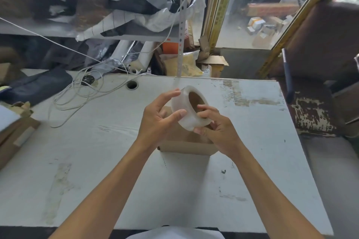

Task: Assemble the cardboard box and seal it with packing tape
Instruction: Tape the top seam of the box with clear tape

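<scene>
White, scuffed worktop [97, 151] carries a cardboard box [186, 144]; above it both hands clasp the tape roll [191, 109], light, rigid, slick-sided: right hand [217, 130] hooks its core, left hand [161, 118] pinches the rim.

A worn white table [97, 141] fills the centre; at two o'clock, glass panes in yellowed frames [219, 6]; at three, perhaps a peeling brown chair [314, 118].

Clear tape roll [191, 108] between left hand [159, 117] and right hand [218, 132], above cardboard box [186, 146] on white table [97, 151].
</scene>
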Available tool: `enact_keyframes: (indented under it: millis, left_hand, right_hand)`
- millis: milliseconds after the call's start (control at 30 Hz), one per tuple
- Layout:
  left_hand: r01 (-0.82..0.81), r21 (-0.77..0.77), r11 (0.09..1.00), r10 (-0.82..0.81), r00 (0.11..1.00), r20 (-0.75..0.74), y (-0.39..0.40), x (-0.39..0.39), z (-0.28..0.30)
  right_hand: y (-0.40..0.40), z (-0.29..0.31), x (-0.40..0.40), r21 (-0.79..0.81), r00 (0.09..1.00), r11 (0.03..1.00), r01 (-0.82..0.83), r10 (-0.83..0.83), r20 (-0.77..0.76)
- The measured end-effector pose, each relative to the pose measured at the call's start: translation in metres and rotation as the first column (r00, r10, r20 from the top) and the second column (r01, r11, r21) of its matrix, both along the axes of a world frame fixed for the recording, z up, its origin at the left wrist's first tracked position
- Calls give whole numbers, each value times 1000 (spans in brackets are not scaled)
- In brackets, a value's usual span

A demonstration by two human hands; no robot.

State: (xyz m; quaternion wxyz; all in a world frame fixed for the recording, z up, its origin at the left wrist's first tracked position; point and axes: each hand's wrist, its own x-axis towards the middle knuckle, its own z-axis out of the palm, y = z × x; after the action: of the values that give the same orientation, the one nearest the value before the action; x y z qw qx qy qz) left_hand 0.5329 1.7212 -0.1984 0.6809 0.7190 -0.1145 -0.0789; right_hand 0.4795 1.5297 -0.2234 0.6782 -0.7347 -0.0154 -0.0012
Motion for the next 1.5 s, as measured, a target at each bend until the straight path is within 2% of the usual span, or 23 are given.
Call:
enact_keyframes:
  millis: [233,400,500,633,800,933,1000,1167,1300,1500]
  left_hand:
    - [-91,-29,995,92,995,40,-2,-12,2]
    - [-82,31,996,80,995,56,0,-25,-7]
    - [-63,108,992,53,994,94,0,-29,-6]
    - [-35,-25,999,35,999,-14,5,-20,1]
    - [-120,-127,985,116,993,-39,5,-12,6]
    - [-279,-115,954,263,955,-135,-2,-13,8]
    - [-307,-74,949,294,944,-151,-2,-9,7]
    - [-261,60,963,267,955,-130,0,-5,8]
    - [-182,170,969,206,969,-139,5,2,18]
    - [-98,159,982,122,981,-150,4,0,35]
  right_hand:
    - [2,1,-2,3,1000,1000,16,-15,-18]
    - [7,5,-2,-6,999,999,36,-36,-15]
    - [12,18,0,-156,994,982,110,-110,5]
    - [13,30,3,-239,991,962,132,-130,23]
    - [14,37,3,-284,993,952,117,-104,60]
    - [14,39,5,-324,996,942,85,-68,62]
    - [13,41,7,-340,997,938,69,-50,65]
    - [17,47,12,-519,992,853,58,11,129]
    - [9,48,16,-515,986,851,99,-13,167]
    - [-4,56,22,-508,978,846,162,-70,196]
